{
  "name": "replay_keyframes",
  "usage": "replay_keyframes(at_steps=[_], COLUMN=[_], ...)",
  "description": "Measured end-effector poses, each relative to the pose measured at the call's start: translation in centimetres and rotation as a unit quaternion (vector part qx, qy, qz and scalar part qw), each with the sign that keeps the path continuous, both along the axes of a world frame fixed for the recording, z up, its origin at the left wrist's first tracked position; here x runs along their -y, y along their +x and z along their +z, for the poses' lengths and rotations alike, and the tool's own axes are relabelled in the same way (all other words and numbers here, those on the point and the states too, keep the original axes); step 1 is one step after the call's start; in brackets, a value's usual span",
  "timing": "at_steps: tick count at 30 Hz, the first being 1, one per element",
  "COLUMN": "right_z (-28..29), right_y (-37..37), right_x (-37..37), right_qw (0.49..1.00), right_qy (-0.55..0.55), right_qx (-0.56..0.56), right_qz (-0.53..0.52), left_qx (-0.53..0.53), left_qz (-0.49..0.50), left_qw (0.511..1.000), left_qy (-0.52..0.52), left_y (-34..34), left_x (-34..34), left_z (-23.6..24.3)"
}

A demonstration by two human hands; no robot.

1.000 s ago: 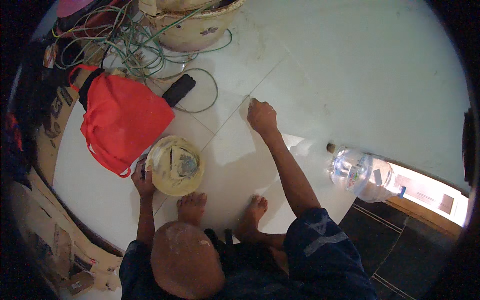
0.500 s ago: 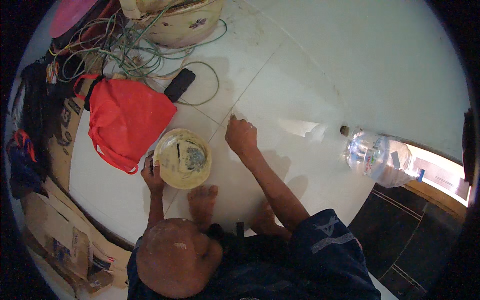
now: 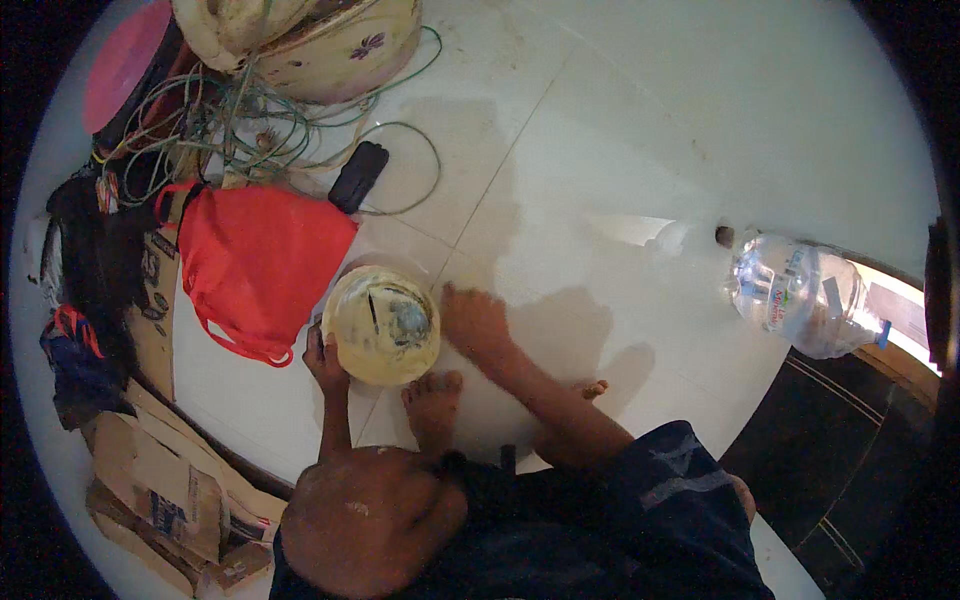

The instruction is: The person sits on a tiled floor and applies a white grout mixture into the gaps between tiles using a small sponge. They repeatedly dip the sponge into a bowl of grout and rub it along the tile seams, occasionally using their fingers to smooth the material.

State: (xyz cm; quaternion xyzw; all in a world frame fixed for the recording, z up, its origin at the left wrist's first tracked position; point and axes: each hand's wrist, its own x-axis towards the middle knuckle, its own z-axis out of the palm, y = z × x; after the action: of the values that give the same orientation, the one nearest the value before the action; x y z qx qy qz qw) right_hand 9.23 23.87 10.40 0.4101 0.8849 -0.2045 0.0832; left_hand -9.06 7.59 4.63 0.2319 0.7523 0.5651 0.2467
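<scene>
A round, pale yellow bowl [image 3: 352, 345] stands just ahead of my bare foot, with grey and dark smears on its inside. My left hand [image 3: 326, 362] grips its left edge. Close by its right rim is my right hand [image 3: 478, 325], knuckles up and blurred. Whether it touches the bowl, and how its fingers are held, I cannot tell. A red cloth bag [image 3: 255, 265] with loop handles lies to the left of the bowl. Just beyond them rests a small black oblong object [image 3: 358, 178].
Tangled green cord [image 3: 270, 125] spreads at the far left, beside a cream container [image 3: 330, 60] with a flower mark and a pink round object [image 3: 125, 65]. Flattened cardboard [image 3: 160, 480] lies at the near left. A large clear plastic bottle [image 3: 795, 295] lies at the right.
My right hand has come nearer to me and in beside the bowl's right rim. My left hand stays at the bowl's left edge. The whole view has shifted slightly.
</scene>
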Motion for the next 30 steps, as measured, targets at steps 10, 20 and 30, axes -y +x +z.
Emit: replay_keyframes(at_steps=[10,20,30], right_z=[-1.8,-7.9,-9.3], right_y=[8.0,15.3,16.3], right_x=[-11.6,-23.5,-24.2], right_qw=[0.983,0.950,0.940], right_qy=[0.029,0.174,0.236], right_qx=[-0.090,-0.100,-0.121], right_qz=[-0.156,-0.238,-0.214], left_qx=[0.061,0.111,0.088], left_qz=[0.018,0.106,0.201], left_qw=[0.997,0.983,0.966], left_qy=[-0.033,-0.096,-0.137], left_y=[-0.6,-0.3,-2.0], left_x=[1.3,2.1,9.5], left_z=[-0.2,-1.0,-4.2])
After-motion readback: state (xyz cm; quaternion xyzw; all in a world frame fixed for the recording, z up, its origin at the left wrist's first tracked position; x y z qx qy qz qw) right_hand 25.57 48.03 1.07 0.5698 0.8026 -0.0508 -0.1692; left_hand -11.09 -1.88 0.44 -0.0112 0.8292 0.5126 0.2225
